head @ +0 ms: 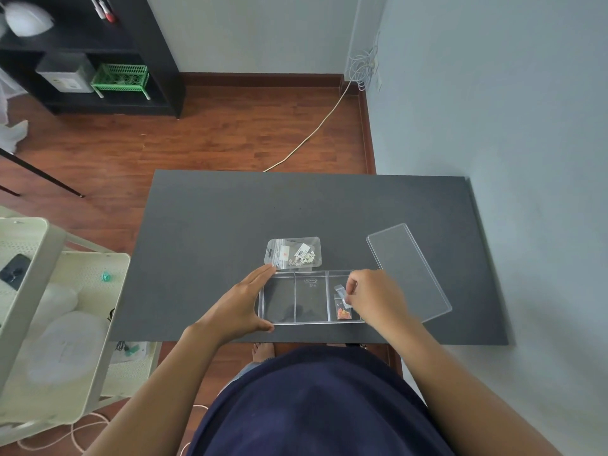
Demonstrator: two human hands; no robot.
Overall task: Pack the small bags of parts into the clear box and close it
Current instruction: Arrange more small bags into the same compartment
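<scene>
A clear box (pixel 311 320) with three compartments lies open near the front edge of the dark table (pixel 230 225). My left hand (pixel 241 304) grips the box's left end, thumb at the near corner. My right hand (pixel 375 299) pinches a small bag with orange parts (pixel 342 306) inside the right compartment. The left and middle compartments hold nothing. A pile of small clear bags with white parts (pixel 294 253) rests on the table just behind the box. The clear lid (pixel 408 271) lies flat to the right of the box.
A cream rolling cart (pixel 49 291) with a phone and white items stands left of the table. A wall runs along the table's right side. A black shelf and a cable are on the wooden floor beyond.
</scene>
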